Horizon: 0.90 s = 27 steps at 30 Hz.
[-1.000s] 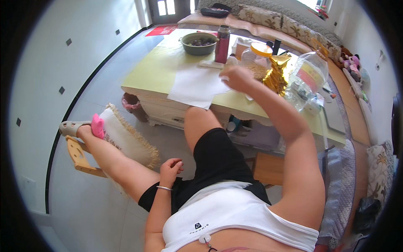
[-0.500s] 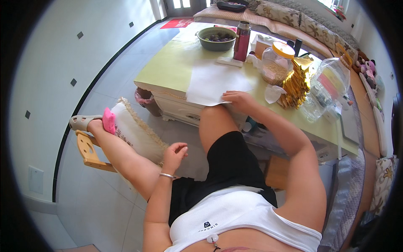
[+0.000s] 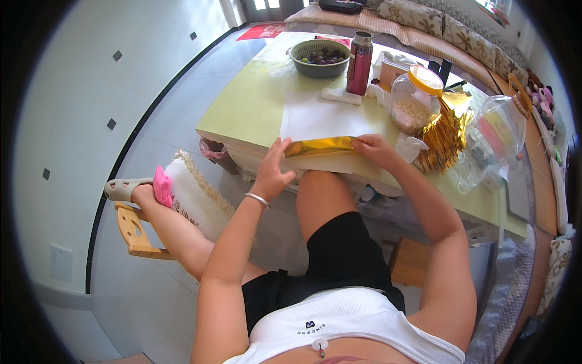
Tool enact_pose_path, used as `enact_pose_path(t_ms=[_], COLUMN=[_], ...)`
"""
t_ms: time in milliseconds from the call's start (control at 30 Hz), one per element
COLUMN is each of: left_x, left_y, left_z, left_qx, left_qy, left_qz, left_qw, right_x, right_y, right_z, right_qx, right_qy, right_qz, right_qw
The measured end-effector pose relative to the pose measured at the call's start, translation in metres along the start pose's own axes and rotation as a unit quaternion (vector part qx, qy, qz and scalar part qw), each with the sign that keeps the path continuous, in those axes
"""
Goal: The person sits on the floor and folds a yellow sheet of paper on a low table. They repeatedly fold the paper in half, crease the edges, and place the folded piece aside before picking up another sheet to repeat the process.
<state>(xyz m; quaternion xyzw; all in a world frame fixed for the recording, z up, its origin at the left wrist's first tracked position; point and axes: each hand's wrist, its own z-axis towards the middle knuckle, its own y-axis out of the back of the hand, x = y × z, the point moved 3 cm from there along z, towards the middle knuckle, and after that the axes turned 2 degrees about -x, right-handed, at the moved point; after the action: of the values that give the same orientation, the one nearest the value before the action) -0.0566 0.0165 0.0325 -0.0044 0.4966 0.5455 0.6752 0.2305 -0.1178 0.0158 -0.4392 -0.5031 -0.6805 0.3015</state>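
Note:
Above the near edge of the table, a narrow strip of shiny gold foil paper (image 3: 321,147) stretches between my hands. My right hand (image 3: 377,150) pinches its right end. At the left end is my left hand (image 3: 274,173), fingertips against or just beside the foil and thumb spread away. Under the strip lies a white paper sheet (image 3: 312,115), partly covered by it. A bundle of gold foil paper (image 3: 442,145) sits to the right, beyond my right hand, beside a crumpled white tissue (image 3: 410,147).
On the table (image 3: 242,103) stand a basket of dark round fruit (image 3: 318,67), a maroon flask (image 3: 359,70), a yellow-lidded jar (image 3: 413,109) and a clear plastic container (image 3: 497,121). A white block (image 3: 341,96) lies near the flask. My left leg rests on a wooden chair (image 3: 130,227).
My right hand has gone from the white sheet's near corner to holding the gold foil strip. My left hand has risen from above my lap to the strip's left end.

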Motion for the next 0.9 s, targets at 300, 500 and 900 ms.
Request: enact_pose_path(t_ms=[300, 500, 900], left_x=[0.059, 0.040, 0.035], left_y=[-0.034, -0.032, -0.029], left_z=[0.052, 0.046, 0.043], left_qx=[-0.103, -0.135, -0.080], left_qy=[0.229, 0.196, 0.161], left_qz=[-0.044, 0.081, 0.219], left_qw=[0.967, 0.968, 0.959], right_x=[0.020, 0.014, 0.014], right_y=[-0.005, -0.013, -0.020], right_z=[0.034, 0.044, 0.047], right_qx=[-0.174, -0.191, -0.191], right_qy=[-0.014, -0.040, -0.088], right_qz=[-0.137, -0.202, -0.273], right_qw=[0.975, 0.960, 0.939])
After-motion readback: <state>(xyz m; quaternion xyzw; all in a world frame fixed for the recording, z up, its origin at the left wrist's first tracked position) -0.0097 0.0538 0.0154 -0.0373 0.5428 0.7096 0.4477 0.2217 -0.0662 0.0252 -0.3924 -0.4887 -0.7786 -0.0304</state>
